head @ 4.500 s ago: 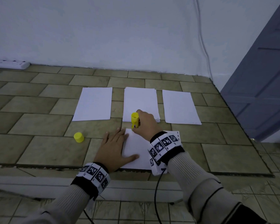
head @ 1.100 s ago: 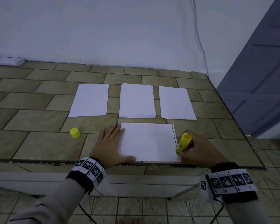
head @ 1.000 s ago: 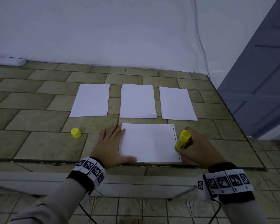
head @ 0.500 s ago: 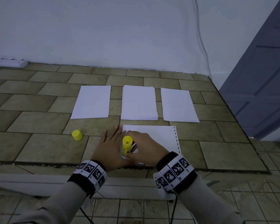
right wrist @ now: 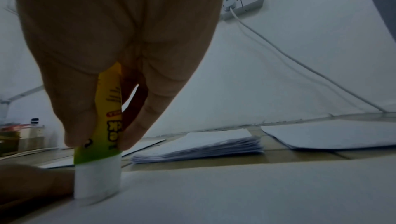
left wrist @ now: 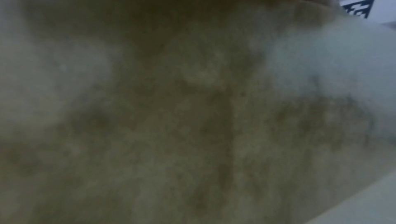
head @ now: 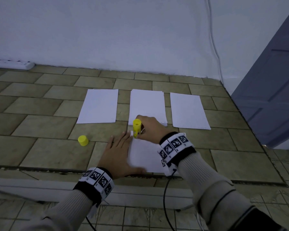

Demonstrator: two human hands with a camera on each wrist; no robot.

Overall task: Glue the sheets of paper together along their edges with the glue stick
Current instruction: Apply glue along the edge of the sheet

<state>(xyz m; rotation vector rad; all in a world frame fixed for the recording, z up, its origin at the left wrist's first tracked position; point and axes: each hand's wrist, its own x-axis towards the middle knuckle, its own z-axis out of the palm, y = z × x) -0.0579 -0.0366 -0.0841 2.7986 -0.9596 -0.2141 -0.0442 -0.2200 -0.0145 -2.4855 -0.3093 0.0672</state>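
1. Glue stick [head: 137, 128] upright at far left corner of near sheet [head: 145, 157], right hand [head: 149, 129] fingers pinching it.
2. Left hand [head: 118, 154] flat, fingers straight, pinning sheet's left edge.
3. Risk: hard drag wrinkles paper; glue may smear left fingertips nearby.

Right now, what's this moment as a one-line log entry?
right hand: grips glue stick, tip on near sheet | left hand: flat, pressing sheet | cap: off, on floor

Yellow glue stick [head: 137, 129] upright, white tip on the near sheet's [head: 143, 155] far left corner at the floor's front edge; three paper lots behind: single sheet [head: 98, 106], stack [head: 147, 104], sheet [head: 188, 111]; yellow cap [head: 83, 140] left.
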